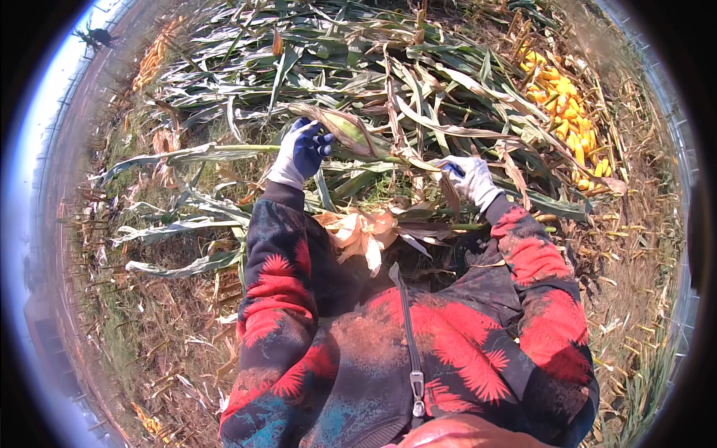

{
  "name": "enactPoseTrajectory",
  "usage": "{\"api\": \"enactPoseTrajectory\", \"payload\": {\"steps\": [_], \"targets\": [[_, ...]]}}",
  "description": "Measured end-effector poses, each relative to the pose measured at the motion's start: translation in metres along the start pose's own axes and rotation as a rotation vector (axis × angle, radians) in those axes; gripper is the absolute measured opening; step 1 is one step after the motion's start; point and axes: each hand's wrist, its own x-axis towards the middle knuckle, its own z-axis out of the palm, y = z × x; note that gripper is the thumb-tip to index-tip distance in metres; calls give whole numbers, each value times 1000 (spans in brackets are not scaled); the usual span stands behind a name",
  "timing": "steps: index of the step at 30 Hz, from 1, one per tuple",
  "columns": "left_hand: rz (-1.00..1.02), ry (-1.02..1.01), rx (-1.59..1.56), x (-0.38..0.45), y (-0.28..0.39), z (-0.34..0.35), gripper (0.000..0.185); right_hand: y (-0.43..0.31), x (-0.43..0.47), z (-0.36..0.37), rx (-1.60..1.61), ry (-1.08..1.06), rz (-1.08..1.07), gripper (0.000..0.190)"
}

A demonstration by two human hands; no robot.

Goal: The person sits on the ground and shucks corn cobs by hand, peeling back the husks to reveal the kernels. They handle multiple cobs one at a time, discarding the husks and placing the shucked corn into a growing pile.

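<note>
A corn ear in its green and tan husk (348, 130) lies on a cut stalk in front of me. My left hand (305, 147), in a white glove with a blue palm, is at the ear's left side, fingers curled; whether it grips the husk is unclear. My right hand (465, 173), gloved alike, pinches the stalk or a leaf to the right of the ear. Below, between my forearms, lie pale, opened dry husks (364, 231). A green stalk (246, 148) runs leftward behind my left hand.
A broad heap of cut corn stalks (347, 73) spreads ahead. Husked yellow ears lie in a pile (566, 106) at the right and another pile (157, 56) at the far left. A few ears (147, 420) lie at the lower left. Dry stubble (162, 336) covers the ground.
</note>
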Motion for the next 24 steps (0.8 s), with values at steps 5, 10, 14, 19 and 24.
{"api": "enactPoseTrajectory", "payload": {"steps": [5, 10, 14, 19, 24], "targets": [[81, -176, 3, -5, -26, 14, 14, -9, 3, -9, 114, 358, 41, 22], [23, -317, 20, -33, -87, 32, 30, -55, 7, -22, 486, 686, 11, 32], [91, -227, 125, -45, -129, 57, 17, -110, 1, -22, 75, 278, 4, 62], [261, -92, 42, -53, -130, 71, 9, -146, 21, -25, 137, -11, 49, 57], [290, -119, 199, -59, -107, 57, 7, -158, 32, -9, -6, 24, 11, 59]]}}
